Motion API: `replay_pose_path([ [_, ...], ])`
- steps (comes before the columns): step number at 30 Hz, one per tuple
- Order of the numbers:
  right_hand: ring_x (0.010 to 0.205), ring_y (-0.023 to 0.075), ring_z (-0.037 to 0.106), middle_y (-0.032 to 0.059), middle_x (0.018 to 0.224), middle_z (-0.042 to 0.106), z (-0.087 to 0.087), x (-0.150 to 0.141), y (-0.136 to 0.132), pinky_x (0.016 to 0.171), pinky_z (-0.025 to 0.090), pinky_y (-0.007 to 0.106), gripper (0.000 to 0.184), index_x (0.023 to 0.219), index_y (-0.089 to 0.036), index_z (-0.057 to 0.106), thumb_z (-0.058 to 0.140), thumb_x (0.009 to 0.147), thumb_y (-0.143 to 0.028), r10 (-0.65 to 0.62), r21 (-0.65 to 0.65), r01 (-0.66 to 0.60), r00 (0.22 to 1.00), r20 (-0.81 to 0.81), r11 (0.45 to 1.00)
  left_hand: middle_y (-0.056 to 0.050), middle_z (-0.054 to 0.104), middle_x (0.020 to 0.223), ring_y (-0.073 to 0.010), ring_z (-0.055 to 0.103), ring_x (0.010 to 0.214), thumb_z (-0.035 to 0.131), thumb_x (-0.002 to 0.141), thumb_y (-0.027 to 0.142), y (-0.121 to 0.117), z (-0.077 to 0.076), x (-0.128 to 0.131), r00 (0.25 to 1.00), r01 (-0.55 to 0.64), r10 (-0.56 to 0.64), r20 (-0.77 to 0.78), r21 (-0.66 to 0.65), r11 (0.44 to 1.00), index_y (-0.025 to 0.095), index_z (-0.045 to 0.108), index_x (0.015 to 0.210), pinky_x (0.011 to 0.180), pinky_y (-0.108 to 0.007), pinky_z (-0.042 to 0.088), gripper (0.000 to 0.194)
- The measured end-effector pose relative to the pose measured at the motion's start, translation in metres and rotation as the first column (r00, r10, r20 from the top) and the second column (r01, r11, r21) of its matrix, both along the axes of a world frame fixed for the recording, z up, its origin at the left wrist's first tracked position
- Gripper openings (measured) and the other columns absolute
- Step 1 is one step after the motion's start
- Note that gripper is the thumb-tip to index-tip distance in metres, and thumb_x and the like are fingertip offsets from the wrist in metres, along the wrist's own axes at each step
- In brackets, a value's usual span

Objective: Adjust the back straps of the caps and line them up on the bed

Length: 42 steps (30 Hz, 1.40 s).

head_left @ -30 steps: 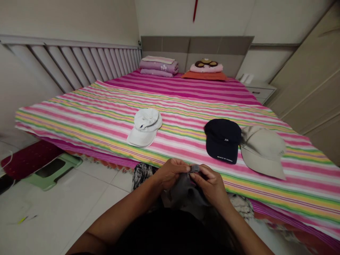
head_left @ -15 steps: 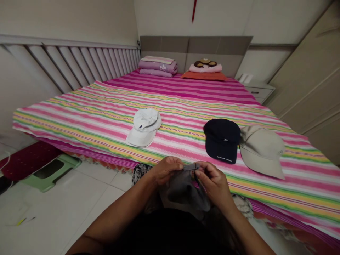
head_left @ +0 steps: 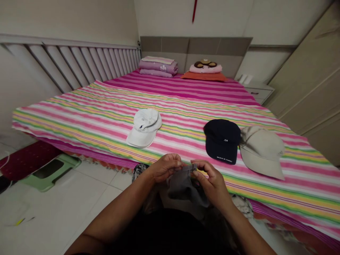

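1. Cloth item [head_left: 180, 187], grey and limp, hangs in soft folds by the near edge of the striped blanket [head_left: 183, 136].
2. I see the left hand [head_left: 165, 169], thumb and fingers pinching one end of its narrow strap [head_left: 188, 168], and the right hand [head_left: 211, 179] pinching the other.
3. White cap [head_left: 145, 122]: creased crown, curved brim, small dark emblem [head_left: 141, 126].
4. Navy cap [head_left: 223, 136]: pale brim lettering [head_left: 224, 159] too blurred for me; it touches the beige cap [head_left: 262, 147].
5. Bare blanket separates white and navy caps.

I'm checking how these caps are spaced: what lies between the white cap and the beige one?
In the head view, the navy cap lies between them, beside the beige cap; striped cloth shows between it and the white cap.
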State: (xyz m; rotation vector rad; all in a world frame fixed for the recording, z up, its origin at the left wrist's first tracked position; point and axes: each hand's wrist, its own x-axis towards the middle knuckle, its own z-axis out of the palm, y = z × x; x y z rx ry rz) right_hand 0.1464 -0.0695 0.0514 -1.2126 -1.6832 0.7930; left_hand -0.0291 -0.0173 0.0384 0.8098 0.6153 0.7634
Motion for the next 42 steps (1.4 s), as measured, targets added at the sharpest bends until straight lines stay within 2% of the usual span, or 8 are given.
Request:
replay_pose_path([
  [7,0.073,0.0175,0.056,0.0032,0.080,0.060,-0.004,-0.003,-0.004,0.067,0.042,0.029,0.014,0.089,-0.019,0.054,0.049,0.081,-0.028,0.015,-0.037,-0.012,0.995,0.094,0.999,0.002,0.054,0.056,-0.0054,0.047,0.046,0.073,0.058,0.028,-0.006,-0.007,0.006,0.990,0.117,-0.119,-0.074,-0.028,0.993,0.011,0.055,0.072,0.046,-0.018,0.032,0.029],
  [13,0.069,0.0167,0.052,0.0024,0.075,0.056,-0.004,-0.002,-0.003,0.061,0.040,0.027,0.014,0.088,-0.019,0.055,0.053,0.077,-0.028,-0.018,-0.068,0.021,0.999,0.046,0.997,0.003,0.055,0.052,-0.0055,0.046,0.044,0.076,0.050,0.023,-0.006,-0.004,0.009,0.990,-0.048,0.058,-0.132,0.077,0.996,0.012,0.053,0.066,0.046,-0.018,0.033,0.030],
  [16,0.060,0.0139,0.047,-0.0006,0.066,0.051,-0.003,-0.006,-0.003,0.053,0.038,0.025,0.015,0.085,-0.019,0.055,0.058,0.073,-0.028,-0.010,-0.193,-0.016,0.991,-0.134,0.981,0.003,0.054,0.052,-0.0057,0.046,0.043,0.074,0.053,0.023,-0.007,-0.005,0.009,0.987,-0.057,0.071,-0.145,0.095,0.994,0.012,0.053,0.063,0.046,-0.019,0.033,0.026],
  [20,0.051,0.0101,0.045,-0.0028,0.058,0.054,-0.002,-0.012,-0.003,0.050,0.035,0.023,0.018,0.078,-0.017,0.054,0.064,0.067,-0.028,-0.011,-0.388,-0.190,0.887,-0.461,0.902,0.002,0.054,0.052,-0.0062,0.046,0.043,0.070,0.054,0.017,-0.006,-0.009,0.008,0.997,0.010,-0.008,-0.076,0.030,1.000,0.012,0.051,0.059,0.045,-0.019,0.033,0.020],
  [28,0.047,0.0071,0.046,-0.0020,0.052,0.057,-0.003,-0.008,0.000,0.049,0.034,0.019,0.018,0.075,-0.015,0.055,0.068,0.066,-0.024,-0.093,-0.455,-0.435,0.635,-0.767,0.777,-0.002,0.059,0.052,-0.0123,0.055,0.048,0.059,0.050,0.007,-0.004,-0.005,0.010,0.999,0.012,-0.012,0.046,0.001,1.000,0.013,0.046,0.054,0.046,-0.019,0.034,0.015],
  [34,0.047,0.0064,0.043,-0.0035,0.057,0.057,-0.008,-0.002,0.004,0.048,0.032,0.019,0.025,0.080,-0.015,0.056,0.071,0.063,-0.027,-0.102,-0.483,-0.362,0.708,-0.699,0.797,-0.003,0.061,0.055,-0.0132,0.057,0.048,0.057,0.048,0.005,-0.001,-0.006,0.009,0.996,0.044,-0.044,0.074,0.005,0.999,0.013,0.043,0.054,0.044,-0.019,0.036,0.017],
  [38,0.049,0.0077,0.042,-0.0019,0.057,0.055,-0.010,0.008,0.008,0.049,0.030,0.021,0.028,0.069,-0.013,0.057,0.064,0.069,-0.040,0.080,-0.504,-0.370,0.859,-0.506,0.780,-0.003,0.062,0.058,-0.0143,0.056,0.045,0.062,0.050,0.009,0.002,-0.001,0.002,0.996,0.060,-0.061,0.071,0.014,0.998,0.014,0.047,0.060,0.045,-0.022,0.040,0.019],
  [42,0.047,0.0083,0.040,-0.0027,0.051,0.050,-0.009,0.014,0.008,0.049,0.028,0.022,0.033,0.059,-0.014,0.054,0.061,0.071,-0.044,0.175,-0.469,-0.400,0.874,-0.453,0.787,-0.006,0.065,0.067,-0.0118,0.058,0.053,0.068,0.058,0.018,0.005,0.006,-0.007,0.990,0.138,-0.138,-0.001,0.018,0.990,0.012,0.059,0.082,0.053,-0.022,0.043,0.027],
])
